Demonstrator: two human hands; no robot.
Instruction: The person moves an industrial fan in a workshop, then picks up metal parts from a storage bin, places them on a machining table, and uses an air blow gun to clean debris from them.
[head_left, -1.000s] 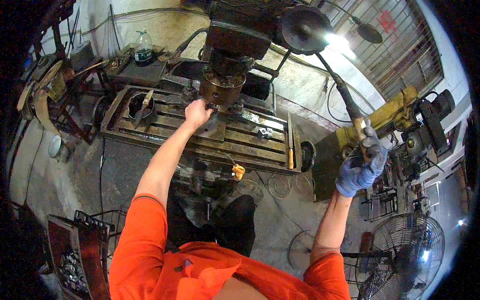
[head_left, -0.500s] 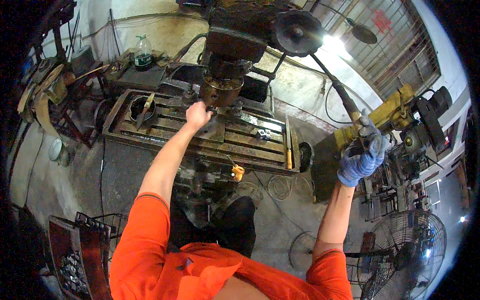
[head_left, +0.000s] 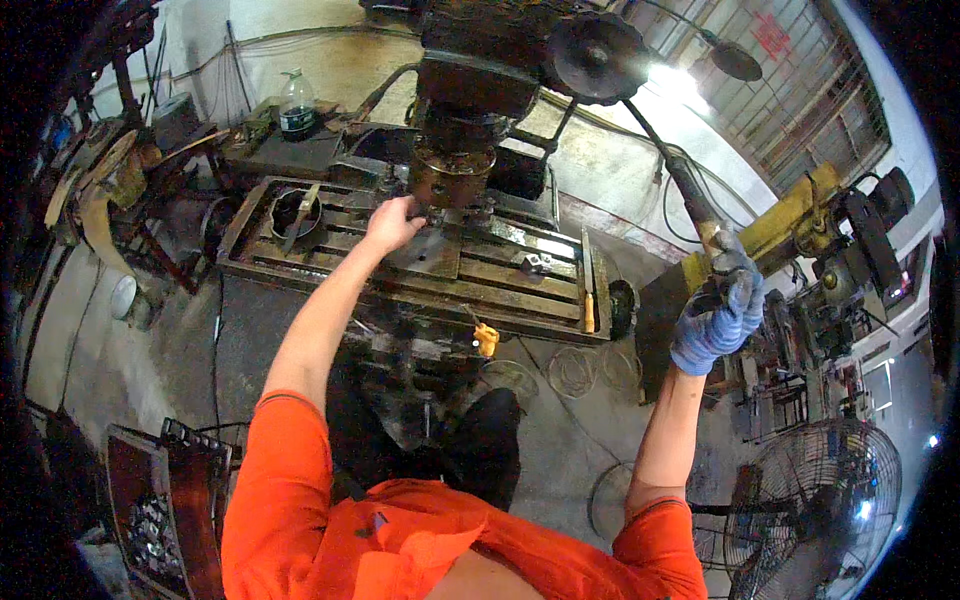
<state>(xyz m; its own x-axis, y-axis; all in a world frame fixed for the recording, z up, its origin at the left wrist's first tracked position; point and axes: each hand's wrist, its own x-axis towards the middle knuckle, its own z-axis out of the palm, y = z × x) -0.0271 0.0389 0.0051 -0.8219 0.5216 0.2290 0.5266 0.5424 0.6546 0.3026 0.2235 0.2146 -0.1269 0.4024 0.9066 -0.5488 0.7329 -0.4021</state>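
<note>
My bare left hand (head_left: 393, 224) is closed at the fixture area just below and left of the drilling machine's round spindle head (head_left: 452, 178). Whatever its fingers grip there is too small and dark to make out. A blue-grey knitted glove covers my right hand (head_left: 718, 312), raised at the right with its fingers curled round the end of a long feed lever (head_left: 690, 190). That lever slants down from the machine's head. Below the spindle lies the slotted metal worktable (head_left: 500, 294), with small metal blocks (head_left: 536, 263) on it to the right of my left hand.
A round pot (head_left: 296, 214) with a brush across it stands on the table's left. A yellow-handled file (head_left: 589, 300) lies along its right end. A yellow-handled tool (head_left: 485, 340) hangs at the front edge. A large fan (head_left: 815, 500) stands at lower right.
My left hand has shifted slightly left relative to the spindle, its fingers still closed. The right hand keeps its grip on the lever. The whole view has shifted a little.
</note>
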